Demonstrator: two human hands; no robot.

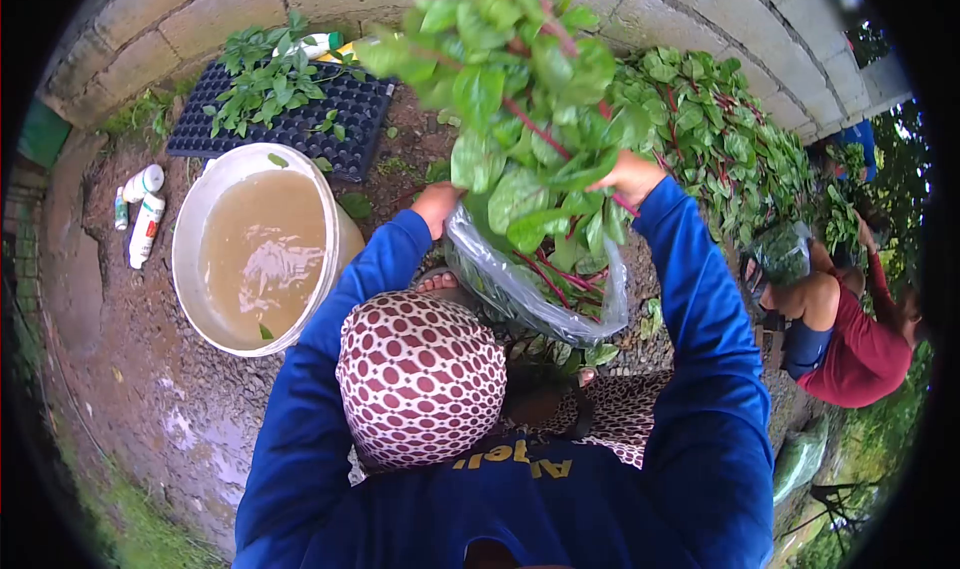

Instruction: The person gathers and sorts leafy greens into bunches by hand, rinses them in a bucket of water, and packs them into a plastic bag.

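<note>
The left hand [437, 209] clamps the rim of a clear plastic bag [480, 277] of leafy stems; the right hand [632, 177] grips a red-stemmed green leafy bunch [520, 119] over its mouth. Beyond, 1 red-stemmed leafy heap [710, 119] lies by a grey block wall [710, 14].

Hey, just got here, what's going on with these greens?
The person's right hand holds a bunch of red-stemmed greens above an open plastic bag; the left hand grips its rim. More greens lie inside and a heap sits by the block wall. A bucket of murky water stands to the left. Another person is at the right.
</note>
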